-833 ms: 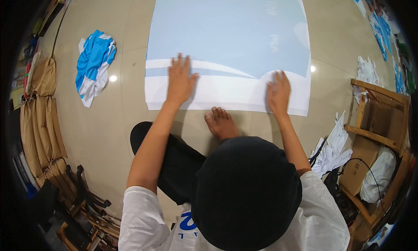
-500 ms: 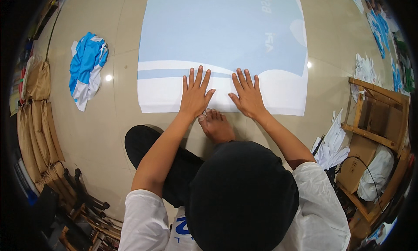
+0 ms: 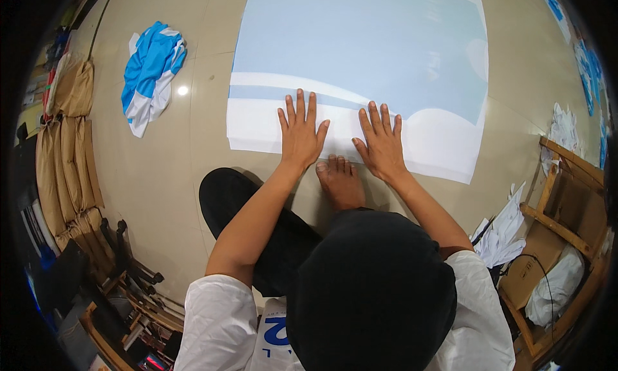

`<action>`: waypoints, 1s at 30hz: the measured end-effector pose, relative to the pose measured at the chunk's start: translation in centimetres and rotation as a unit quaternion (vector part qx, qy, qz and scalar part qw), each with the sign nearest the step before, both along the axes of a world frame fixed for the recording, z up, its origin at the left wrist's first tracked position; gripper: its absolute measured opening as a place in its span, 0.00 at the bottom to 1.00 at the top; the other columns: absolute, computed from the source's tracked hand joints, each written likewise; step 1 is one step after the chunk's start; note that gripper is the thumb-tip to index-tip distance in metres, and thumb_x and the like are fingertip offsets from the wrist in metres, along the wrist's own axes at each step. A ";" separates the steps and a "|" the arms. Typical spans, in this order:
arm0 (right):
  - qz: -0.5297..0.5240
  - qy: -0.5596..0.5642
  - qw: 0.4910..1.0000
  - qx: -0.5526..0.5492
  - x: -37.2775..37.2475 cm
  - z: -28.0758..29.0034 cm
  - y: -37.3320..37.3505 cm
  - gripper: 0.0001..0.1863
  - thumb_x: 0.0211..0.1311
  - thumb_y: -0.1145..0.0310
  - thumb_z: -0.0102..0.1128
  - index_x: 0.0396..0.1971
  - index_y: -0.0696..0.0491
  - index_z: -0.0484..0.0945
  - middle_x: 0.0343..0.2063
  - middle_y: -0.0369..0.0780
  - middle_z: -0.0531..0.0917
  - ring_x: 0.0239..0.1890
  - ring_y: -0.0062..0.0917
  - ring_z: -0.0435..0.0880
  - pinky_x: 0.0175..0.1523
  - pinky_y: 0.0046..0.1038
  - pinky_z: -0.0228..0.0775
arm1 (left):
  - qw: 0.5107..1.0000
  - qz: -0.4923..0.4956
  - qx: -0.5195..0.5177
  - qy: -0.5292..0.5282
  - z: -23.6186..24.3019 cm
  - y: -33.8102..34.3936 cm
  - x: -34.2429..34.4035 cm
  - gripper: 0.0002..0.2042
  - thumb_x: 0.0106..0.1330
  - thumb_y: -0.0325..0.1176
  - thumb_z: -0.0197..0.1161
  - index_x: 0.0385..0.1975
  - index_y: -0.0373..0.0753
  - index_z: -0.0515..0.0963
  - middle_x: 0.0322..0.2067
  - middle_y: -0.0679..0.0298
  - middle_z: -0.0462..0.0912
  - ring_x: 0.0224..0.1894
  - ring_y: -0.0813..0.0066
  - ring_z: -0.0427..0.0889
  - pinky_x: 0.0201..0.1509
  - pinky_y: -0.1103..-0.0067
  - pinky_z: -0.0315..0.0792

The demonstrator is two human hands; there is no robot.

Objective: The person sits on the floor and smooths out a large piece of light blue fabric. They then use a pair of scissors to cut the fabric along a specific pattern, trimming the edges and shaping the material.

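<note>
A large flat sheet [image 3: 360, 43], pale blue with white bands and curved white areas, lies spread on the floor in front of me. Faint mirrored print shows on its right part; whether it is cloth or paper I cannot tell. My left hand [image 3: 301, 133] rests flat near the sheet's close edge, fingers spread across the white and blue stripes. To its right, my right hand [image 3: 383, 146] also lies flat, its fingertips reaching the thin end of a stripe. Neither hand grips anything. Between my wrists, my bare foot [image 3: 340, 185] has its toes at the sheet's close edge.
Crumpled blue and white cloth [image 3: 153, 75] lies on the tiled floor [image 3: 174, 197] to the left, near brown wrapped bundles [image 3: 64, 171]. On the right stand a wooden frame [image 3: 557, 229] and a cardboard box [image 3: 524, 278], with white scraps [image 3: 505, 229] beside them.
The whole view has shifted and turned slightly, so the sheet sits further right and tilted in the picture. Both hands stay flat at about the same places on it.
</note>
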State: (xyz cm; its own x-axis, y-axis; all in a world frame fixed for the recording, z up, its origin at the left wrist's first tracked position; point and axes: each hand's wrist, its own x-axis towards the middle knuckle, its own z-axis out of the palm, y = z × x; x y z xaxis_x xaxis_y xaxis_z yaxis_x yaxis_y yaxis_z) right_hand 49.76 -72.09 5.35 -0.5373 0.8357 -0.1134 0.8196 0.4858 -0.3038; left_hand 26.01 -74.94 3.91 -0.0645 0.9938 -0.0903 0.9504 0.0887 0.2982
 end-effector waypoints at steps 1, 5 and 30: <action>0.001 -0.005 1.000 -0.005 -0.3 -0.2 -0.1 0.40 0.77 0.51 0.58 0.81 0.52 0.58 0.82 0.49 0.54 0.84 0.51 0.47 0.80 0.68 0.38 | 1.000 0.022 0.004 0.000 -0.1 0.1 -0.4 0.37 0.82 0.53 0.50 0.84 0.41 0.50 0.84 0.47 0.43 0.85 0.36 0.37 0.83 0.40 0.35; 0.003 -0.009 1.000 0.014 -0.2 -0.9 -0.4 0.40 0.77 0.50 0.57 0.81 0.52 0.58 0.82 0.49 0.53 0.84 0.52 0.46 0.80 0.69 0.37 | 0.995 0.096 0.018 0.009 -0.7 0.6 -2.9 0.38 0.82 0.53 0.48 0.84 0.39 0.49 0.83 0.43 0.43 0.84 0.34 0.37 0.83 0.40 0.34; -0.094 -0.001 0.995 0.020 2.1 -1.1 0.7 0.40 0.78 0.49 0.54 0.81 0.52 0.58 0.82 0.55 0.52 0.84 0.53 0.48 0.80 0.68 0.37 | 0.961 0.271 0.035 0.046 -2.8 2.0 -11.8 0.33 0.85 0.53 0.39 0.85 0.46 0.49 0.84 0.45 0.42 0.85 0.39 0.37 0.85 0.46 0.31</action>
State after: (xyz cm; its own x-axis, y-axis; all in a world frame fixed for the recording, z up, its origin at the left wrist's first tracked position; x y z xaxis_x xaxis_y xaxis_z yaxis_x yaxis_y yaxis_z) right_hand 51.88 -71.44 4.23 -0.3703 0.9256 -0.0786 0.8981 0.3351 -0.2846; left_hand 14.18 -72.93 1.12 -0.5783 0.8158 0.0071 0.7931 0.5602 0.2391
